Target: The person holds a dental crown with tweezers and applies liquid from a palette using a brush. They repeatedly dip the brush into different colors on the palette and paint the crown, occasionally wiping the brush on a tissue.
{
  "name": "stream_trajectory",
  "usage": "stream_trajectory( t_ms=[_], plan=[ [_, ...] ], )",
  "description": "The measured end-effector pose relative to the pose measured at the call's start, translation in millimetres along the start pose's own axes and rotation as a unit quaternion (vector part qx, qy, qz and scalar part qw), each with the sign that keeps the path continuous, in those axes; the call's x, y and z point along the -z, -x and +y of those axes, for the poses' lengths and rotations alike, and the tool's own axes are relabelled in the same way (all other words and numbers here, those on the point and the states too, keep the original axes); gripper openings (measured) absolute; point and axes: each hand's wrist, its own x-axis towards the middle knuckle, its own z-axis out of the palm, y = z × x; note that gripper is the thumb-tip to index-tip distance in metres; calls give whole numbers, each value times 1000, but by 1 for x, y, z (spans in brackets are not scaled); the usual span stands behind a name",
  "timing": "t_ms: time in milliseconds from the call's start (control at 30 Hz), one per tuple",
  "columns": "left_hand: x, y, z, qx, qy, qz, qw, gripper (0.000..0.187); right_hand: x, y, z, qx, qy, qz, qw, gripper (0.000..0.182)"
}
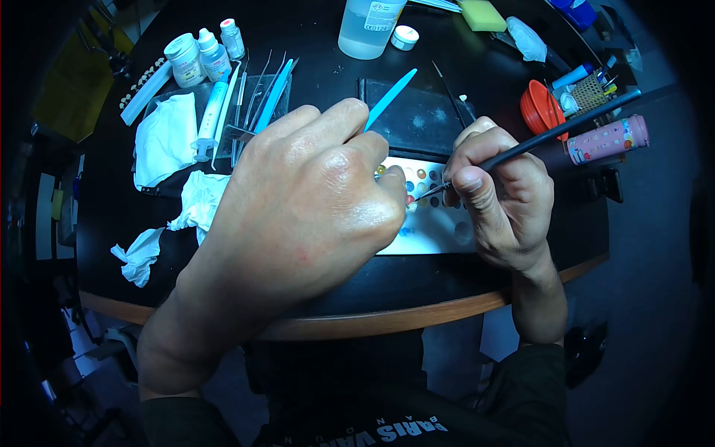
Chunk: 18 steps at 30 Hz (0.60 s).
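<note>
My left hand [320, 179] is closed, its back toward me, over the left part of a white palette [436, 238] with several round spots of colour. A light blue tool [391, 98] sticks up behind its knuckles; whether the fingers grip it is hidden. At the thumb tip shows a small red and whitish piece [410, 201], partly covered. In my right hand [503, 190] is a fine brush [558, 132] with a long dark handle, its tip touching or very near that piece. A second thin brush [451, 91] points up behind the right fingers; its lower end is hidden.
Behind the palette lies a dark pad [417, 119]. Crumpled tissues [199, 201], a syringe [211, 115] and bottles [185, 59] are at left. A large bottle of liquid [369, 30] stands at the back. Rightward are a red bowl [541, 109] and a pink cylinder [607, 139].
</note>
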Motion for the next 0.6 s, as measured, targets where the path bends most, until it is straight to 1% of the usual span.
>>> stream_trajectory(
  t_ms=[333, 433, 600],
  plan=[
    [-1, 0, 0, 2, 2, 2, 1000, 28, 2, -1, -1, -3, 25, -22, 999, 26],
    [-2, 0, 0, 5, 4, 4, 1000, 27, 0, 0, -2, -14, -7, 4, 1000, 26],
    [-1, -1, 1, 6, 2, 4, 1000, 26, 0, 0, -1, -19, -6, -1, 1000, 25]
  ],
)
